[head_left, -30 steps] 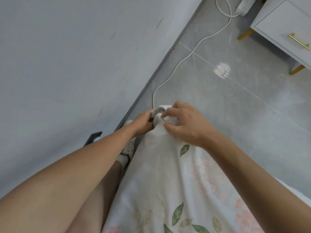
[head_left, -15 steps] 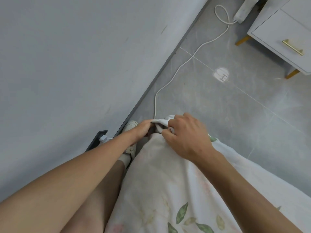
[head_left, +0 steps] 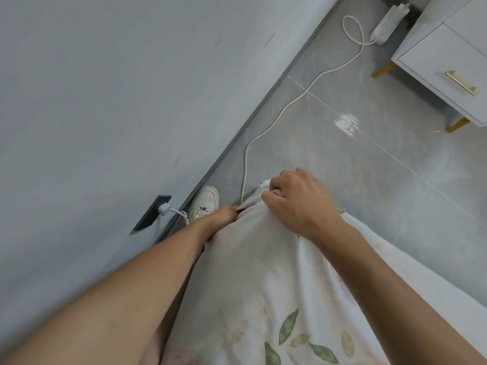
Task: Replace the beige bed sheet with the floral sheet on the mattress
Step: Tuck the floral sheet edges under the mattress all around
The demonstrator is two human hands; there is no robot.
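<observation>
Mid-frame: both hands at one corner of the white cotton sheet with green-leaf floral print (head_left: 263,299). Right hand (head_left: 300,204) fisted around bunched corner cloth; left hand (head_left: 224,213) pinched its edge. Likely fitting the corner; next, tug it down over the mattress, itself hidden.

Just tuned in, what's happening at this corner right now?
A person stands by the grey wall working a corner of the white floral-print sheet. The right hand grips the bunched corner from above, while the left hand pinches the edge beside it. A white power cord runs along the tiled floor just past the corner. The mattress itself isn't visible under the fabric.
</observation>
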